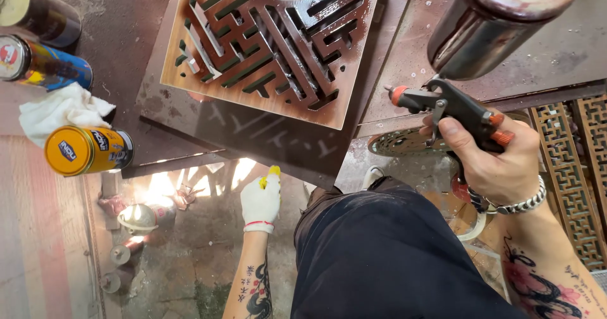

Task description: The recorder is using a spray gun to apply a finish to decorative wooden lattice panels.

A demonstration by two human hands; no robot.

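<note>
Nearest to the camera is the person's dark trouser leg (392, 249). On its left the left hand (261, 199), in a white glove, hangs low beside the leg. Its fingers seem curled around something small and yellow (272, 172), but I cannot tell what it is, or how firmly it is held.

On the other side the right hand (499, 161) is closed on the grip of a spray gun (452, 104), with the index finger lying along the trigger side. A metal bracelet (521, 204) sits on the wrist.

The gun is just above the near right corner of the carved panel (272, 41), which lies flat on a dark board on the desk (120, 34). Its nozzle, with an orange tip, points to the left, toward the panel. The long axis of the body runs almost level from right to left, and the steel cup (499, 22) rises from it, up and to the right.

To spray well, I think the cup should stay upright and the nozzle should face the lattice squarely. Even passes across the openings would wet the inner edges without making runs.

Farther away, at the left, spray cans (88, 149) lie on their sides with a white rag (63, 110) between them.
</note>
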